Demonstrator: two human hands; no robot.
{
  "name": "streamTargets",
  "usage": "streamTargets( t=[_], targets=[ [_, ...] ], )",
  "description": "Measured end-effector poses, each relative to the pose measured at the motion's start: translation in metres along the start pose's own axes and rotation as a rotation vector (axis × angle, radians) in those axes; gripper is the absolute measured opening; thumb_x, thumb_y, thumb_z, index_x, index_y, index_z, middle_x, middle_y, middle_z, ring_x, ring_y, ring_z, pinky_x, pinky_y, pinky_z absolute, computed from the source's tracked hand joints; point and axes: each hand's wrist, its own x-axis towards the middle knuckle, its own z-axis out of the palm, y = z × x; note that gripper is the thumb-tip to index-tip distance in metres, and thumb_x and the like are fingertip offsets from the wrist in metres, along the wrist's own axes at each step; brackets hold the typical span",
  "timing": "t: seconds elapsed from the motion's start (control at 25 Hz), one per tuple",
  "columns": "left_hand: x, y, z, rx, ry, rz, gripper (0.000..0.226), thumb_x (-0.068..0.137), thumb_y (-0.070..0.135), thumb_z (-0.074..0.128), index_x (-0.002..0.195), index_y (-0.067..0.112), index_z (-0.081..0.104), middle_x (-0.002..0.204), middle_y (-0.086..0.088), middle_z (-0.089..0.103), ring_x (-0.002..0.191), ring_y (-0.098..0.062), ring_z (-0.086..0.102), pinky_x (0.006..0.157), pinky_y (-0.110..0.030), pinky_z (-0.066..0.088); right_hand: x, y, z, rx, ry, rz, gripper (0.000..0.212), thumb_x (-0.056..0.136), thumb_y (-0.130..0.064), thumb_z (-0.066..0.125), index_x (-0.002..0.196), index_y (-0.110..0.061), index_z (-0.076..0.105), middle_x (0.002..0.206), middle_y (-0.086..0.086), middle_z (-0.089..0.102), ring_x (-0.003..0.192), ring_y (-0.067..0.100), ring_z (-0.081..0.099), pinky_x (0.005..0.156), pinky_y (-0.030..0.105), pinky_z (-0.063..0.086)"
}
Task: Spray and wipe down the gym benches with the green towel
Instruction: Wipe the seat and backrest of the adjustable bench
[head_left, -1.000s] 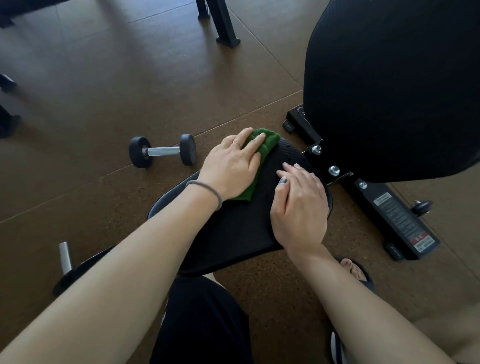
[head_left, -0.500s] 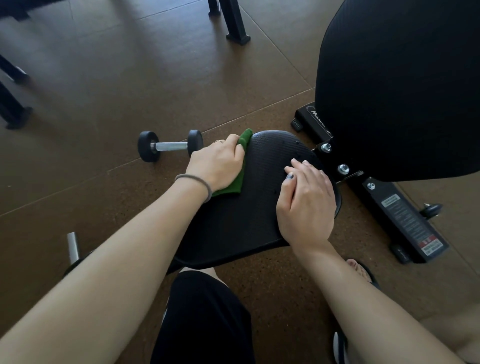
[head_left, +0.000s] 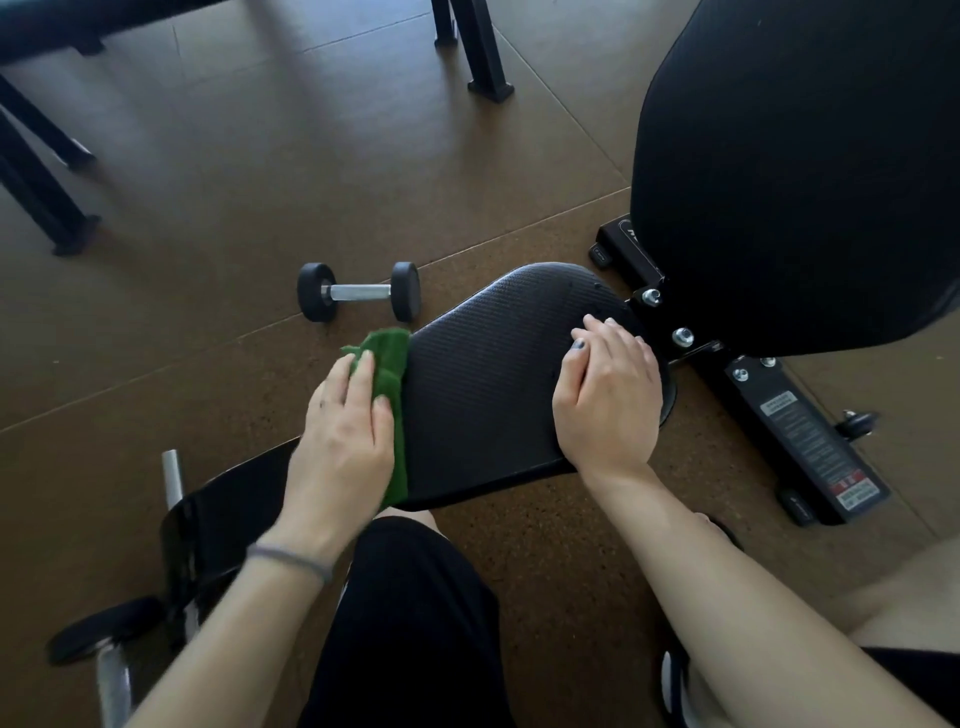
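A black textured bench seat pad (head_left: 493, 374) lies low in the middle of the head view. The upright black back pad (head_left: 800, 171) rises at the right. My left hand (head_left: 343, 436) presses the green towel (head_left: 387, 364) against the seat's left edge, and the towel hangs partly over that edge. My right hand (head_left: 608, 395) lies flat on the right side of the seat, fingers together, holding nothing. No spray bottle is in view.
A small black dumbbell (head_left: 359, 293) lies on the brown floor just beyond the seat. The bench's black base frame (head_left: 800, 436) with labels runs to the right. Black legs of other equipment (head_left: 483, 57) stand at the top and the left. My dark-clad knee (head_left: 410, 618) is below the seat.
My left hand has slid the green towel from the top middle of the seat leftward and down to its left edge. My right hand has stayed on the seat.
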Motion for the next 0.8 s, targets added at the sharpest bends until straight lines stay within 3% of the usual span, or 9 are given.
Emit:
streamTargets(
  t=[0.08, 0.16, 0.28, 0.4, 0.48, 0.56, 0.64, 0.8],
  targets=[
    [-0.018, 0.002, 0.008, 0.126, 0.030, 0.103, 0.056, 0.107, 0.029, 0.027, 0.156, 0.002, 0.037, 0.164, -0.020, 0.031, 0.153, -0.030, 0.021, 0.127, -0.044, 0.018, 0.000, -0.001, 0.000, -0.007, -0.006, 0.001, 0.047, 0.105, -0.026, 0.031, 0.120, -0.008, 0.072, 0.136, 0.006, 0.067, 0.137, 0.021, 0.054, 0.121, 0.044, 0.033],
    [-0.006, 0.003, 0.007, 0.205, 0.027, 0.149, 0.060, 0.104, 0.032, 0.025, 0.154, 0.002, 0.041, 0.160, -0.021, 0.038, 0.148, -0.033, 0.029, 0.125, -0.045, 0.022, -0.001, -0.001, 0.001, -0.016, -0.009, -0.003, 0.047, 0.105, -0.026, 0.032, 0.121, -0.008, 0.072, 0.136, 0.006, 0.067, 0.137, 0.021, 0.053, 0.121, 0.045, 0.033],
    [0.050, 0.016, 0.001, 0.158, -0.057, 0.029, 0.047, 0.108, 0.033, 0.027, 0.148, 0.021, 0.049, 0.148, -0.007, 0.052, 0.135, -0.032, 0.047, 0.106, -0.046, 0.039, -0.001, 0.001, 0.002, -0.011, -0.006, -0.016, 0.046, 0.105, -0.025, 0.032, 0.120, -0.008, 0.072, 0.136, 0.006, 0.067, 0.137, 0.021, 0.054, 0.121, 0.045, 0.033],
    [0.079, 0.029, -0.003, 0.134, -0.111, -0.066, 0.037, 0.108, 0.036, 0.028, 0.128, 0.024, 0.056, 0.132, -0.006, 0.062, 0.122, -0.034, 0.056, 0.088, -0.042, 0.039, -0.001, 0.001, 0.001, 0.013, -0.005, -0.006, 0.047, 0.105, -0.026, 0.031, 0.120, -0.008, 0.072, 0.137, 0.006, 0.067, 0.137, 0.021, 0.053, 0.122, 0.044, 0.032],
    [0.049, 0.018, 0.001, 0.156, -0.032, 0.024, 0.044, 0.109, 0.036, 0.028, 0.145, 0.024, 0.050, 0.150, -0.002, 0.052, 0.138, -0.027, 0.046, 0.104, -0.042, 0.038, -0.002, 0.001, -0.001, 0.026, -0.011, -0.011, 0.048, 0.105, -0.026, 0.030, 0.121, -0.008, 0.071, 0.137, 0.006, 0.067, 0.137, 0.021, 0.053, 0.122, 0.044, 0.032],
    [0.004, 0.005, 0.006, 0.172, 0.036, 0.151, 0.055, 0.109, 0.037, 0.024, 0.158, 0.017, 0.038, 0.165, -0.003, 0.034, 0.154, -0.021, 0.026, 0.126, -0.037, 0.019, -0.002, -0.001, 0.000, 0.023, -0.010, -0.014, 0.048, 0.106, -0.026, 0.030, 0.122, -0.008, 0.071, 0.137, 0.006, 0.066, 0.138, 0.021, 0.053, 0.122, 0.044, 0.032],
    [-0.034, -0.003, 0.015, 0.253, 0.047, 0.239, 0.058, 0.107, 0.036, 0.023, 0.159, 0.012, 0.034, 0.169, -0.005, 0.026, 0.158, -0.023, 0.016, 0.129, -0.042, 0.011, -0.001, -0.001, 0.001, 0.016, -0.014, -0.015, 0.048, 0.106, -0.026, 0.031, 0.123, -0.008, 0.071, 0.138, 0.005, 0.066, 0.138, 0.020, 0.052, 0.122, 0.043, 0.031],
    [-0.022, 0.018, 0.028, 0.406, 0.030, 0.402, 0.058, 0.107, 0.034, 0.024, 0.158, 0.009, 0.036, 0.166, -0.010, 0.031, 0.156, -0.028, 0.023, 0.128, -0.048, 0.020, -0.001, 0.002, 0.002, 0.042, -0.027, 0.000, 0.049, 0.105, -0.026, 0.030, 0.123, -0.008, 0.071, 0.138, 0.005, 0.066, 0.138, 0.020, 0.052, 0.123, 0.043, 0.030]
  ],
)
